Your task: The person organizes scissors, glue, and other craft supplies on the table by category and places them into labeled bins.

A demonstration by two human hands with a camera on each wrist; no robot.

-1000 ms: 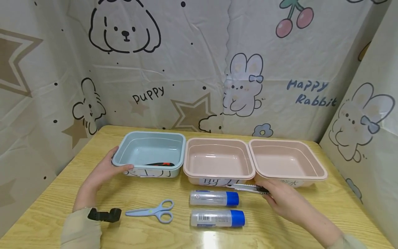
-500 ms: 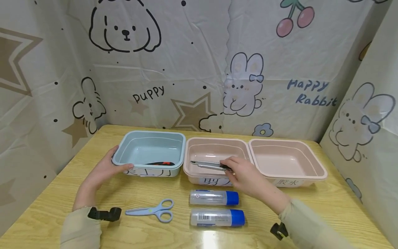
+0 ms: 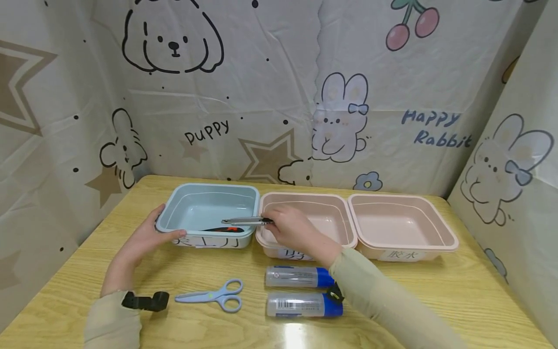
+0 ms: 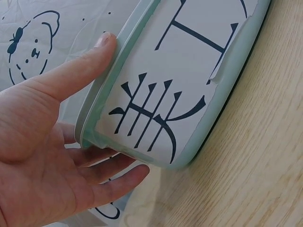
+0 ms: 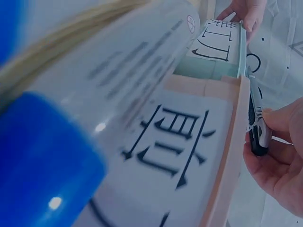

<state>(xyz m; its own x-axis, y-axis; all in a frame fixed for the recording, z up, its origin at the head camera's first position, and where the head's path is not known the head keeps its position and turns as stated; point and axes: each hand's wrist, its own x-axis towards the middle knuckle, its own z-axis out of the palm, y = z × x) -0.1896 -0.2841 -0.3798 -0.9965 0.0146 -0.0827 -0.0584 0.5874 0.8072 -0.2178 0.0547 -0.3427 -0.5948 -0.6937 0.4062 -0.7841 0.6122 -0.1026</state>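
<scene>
My left hand (image 3: 141,242) grips the front left corner of a light blue plastic bin (image 3: 213,207). In the left wrist view its thumb lies along the rim and the other fingers are at the bin's side. A grey and black utility knife (image 3: 244,221) is pinched in my right hand (image 3: 291,229), its front end reaching over the blue bin's right side. The right wrist view also shows that utility knife (image 5: 258,116) between thumb and fingers. Inside the blue bin lies a black and red object (image 3: 226,229), mostly hidden by the front wall.
Two pink bins, a middle one (image 3: 322,211) and a right one (image 3: 401,223), stand beside the blue bin. In front lie blue scissors (image 3: 213,295) and two clear glue bottles, one farther (image 3: 289,276) and one nearer (image 3: 294,305), with blue caps. Printed cloth hangs behind.
My right hand has carried the utility knife leftward, from in front of the pink bins, across the middle bin, to the blue bin's right side. The left hand has stayed on its corner.
</scene>
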